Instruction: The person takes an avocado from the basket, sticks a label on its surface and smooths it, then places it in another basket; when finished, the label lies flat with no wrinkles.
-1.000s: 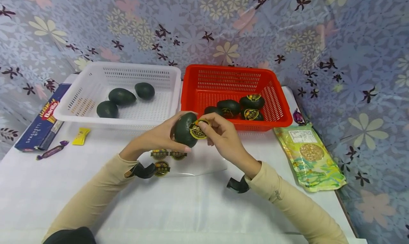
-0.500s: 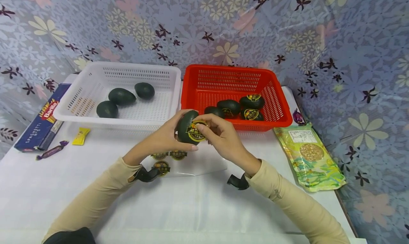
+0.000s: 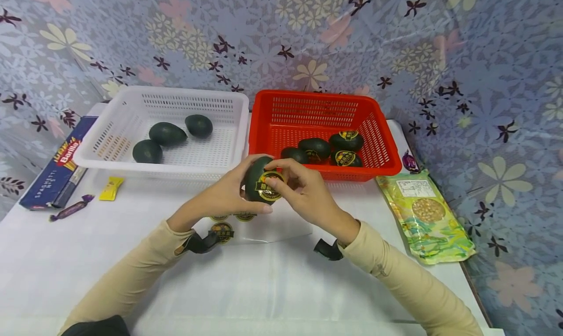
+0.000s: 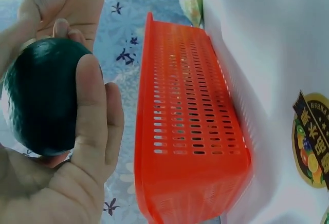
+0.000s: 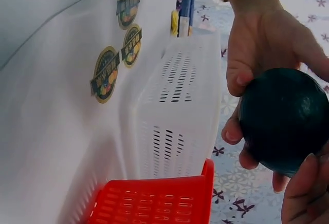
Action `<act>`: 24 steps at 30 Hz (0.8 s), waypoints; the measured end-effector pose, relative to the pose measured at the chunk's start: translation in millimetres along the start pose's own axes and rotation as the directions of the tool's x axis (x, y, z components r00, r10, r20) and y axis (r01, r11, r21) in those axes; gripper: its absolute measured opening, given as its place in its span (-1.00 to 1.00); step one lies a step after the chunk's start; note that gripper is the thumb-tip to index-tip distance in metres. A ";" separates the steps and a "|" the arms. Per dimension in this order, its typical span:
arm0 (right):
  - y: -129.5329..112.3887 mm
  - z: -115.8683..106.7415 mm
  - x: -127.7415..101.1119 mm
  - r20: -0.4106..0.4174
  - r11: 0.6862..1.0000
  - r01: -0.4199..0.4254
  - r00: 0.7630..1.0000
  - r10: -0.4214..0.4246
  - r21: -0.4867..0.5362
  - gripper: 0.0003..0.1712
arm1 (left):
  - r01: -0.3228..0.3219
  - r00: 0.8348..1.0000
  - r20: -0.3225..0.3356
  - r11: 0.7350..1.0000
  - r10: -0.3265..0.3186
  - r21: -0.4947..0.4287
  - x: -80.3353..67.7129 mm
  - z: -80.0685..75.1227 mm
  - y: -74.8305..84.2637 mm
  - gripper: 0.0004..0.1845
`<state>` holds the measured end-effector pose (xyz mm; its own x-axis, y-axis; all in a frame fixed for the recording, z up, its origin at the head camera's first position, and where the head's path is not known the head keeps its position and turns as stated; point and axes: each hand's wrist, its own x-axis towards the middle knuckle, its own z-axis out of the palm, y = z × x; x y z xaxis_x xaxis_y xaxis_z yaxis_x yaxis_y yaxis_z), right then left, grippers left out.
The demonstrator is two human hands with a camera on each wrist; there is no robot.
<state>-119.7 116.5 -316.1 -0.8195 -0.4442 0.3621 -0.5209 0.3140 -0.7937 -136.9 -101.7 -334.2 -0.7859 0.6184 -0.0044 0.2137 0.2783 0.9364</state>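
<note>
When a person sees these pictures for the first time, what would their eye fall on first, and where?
Probably the red basket, at the back of the table, to the right of the white basket. Next, in the head view's middle, the green fruit: the left hand holds it, and the right hand touches its yellow-and-black sticker.

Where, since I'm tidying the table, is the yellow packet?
In the head view, the yellow packet lies at left, just in front of the white basket and right of the purple wrapper.
</note>
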 end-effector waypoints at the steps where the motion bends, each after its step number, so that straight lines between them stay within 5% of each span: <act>1: -0.4 0.4 0.1 -0.001 1.000 0.018 1.000 -0.018 -0.001 -0.62 | -0.011 1.000 0.009 1.000 0.011 -0.017 -0.8 0.3 0.2 -0.04; 7: -0.2 1.0 0.1 0.000 0.997 0.070 0.998 -0.071 0.016 -0.53 | -0.055 0.998 0.034 0.994 0.058 -0.097 -4.1 4.1 5.4 -0.22; 13: 0.3 -1.7 -0.5 0.044 0.994 0.003 0.999 -0.008 0.113 -0.50 | -0.022 0.998 0.047 0.986 0.031 -0.168 -8.3 5.0 13.2 -0.26; 24: 1.0 -7.4 -0.6 0.075 0.979 -0.075 0.995 0.062 0.188 -0.43 | -0.028 0.996 -0.089 0.986 0.013 -0.167 -5.9 5.7 15.9 -0.23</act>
<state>-121.5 123.3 -313.4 -0.8301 -0.4854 0.2745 -0.4036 0.1831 -0.8964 -125.6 -96.7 -321.3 -0.8313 0.5544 0.0394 0.1359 0.1340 0.9816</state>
